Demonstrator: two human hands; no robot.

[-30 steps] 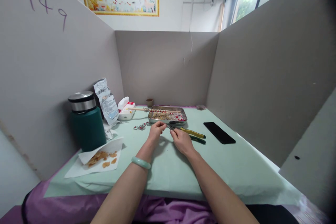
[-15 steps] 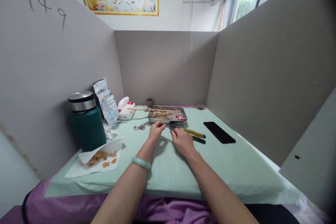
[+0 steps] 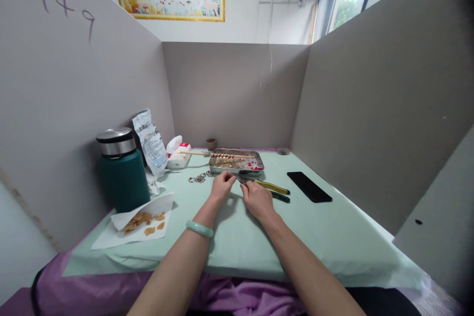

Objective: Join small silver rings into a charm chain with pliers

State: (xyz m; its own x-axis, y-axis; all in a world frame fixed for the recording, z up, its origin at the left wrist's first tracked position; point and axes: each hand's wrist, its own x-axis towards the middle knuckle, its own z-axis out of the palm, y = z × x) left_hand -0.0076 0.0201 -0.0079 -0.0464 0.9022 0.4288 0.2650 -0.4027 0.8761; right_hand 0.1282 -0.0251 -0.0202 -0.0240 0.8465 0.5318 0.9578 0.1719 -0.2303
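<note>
My left hand is pinched closed in front of the metal tray, its fingertips on something too small to make out. Right beside it, my right hand is closed round pliers, whose grey jaws point at the left fingertips. A yellow handle and a dark green handle stick out past the right hand; I cannot tell whether they belong to the same tool. Behind both hands is the tray, with gold-coloured and red small pieces. A beaded chain lies left of the left hand.
A stick strung with red beads rests across the tray. On the left stand a green flask, a silver pouch and a tissue pack; food pieces lie on white paper. A black phone lies right. Grey partitions enclose the table.
My left fingertips have shifted slightly right, closer to the plier jaws. The right hand stays almost in place.
</note>
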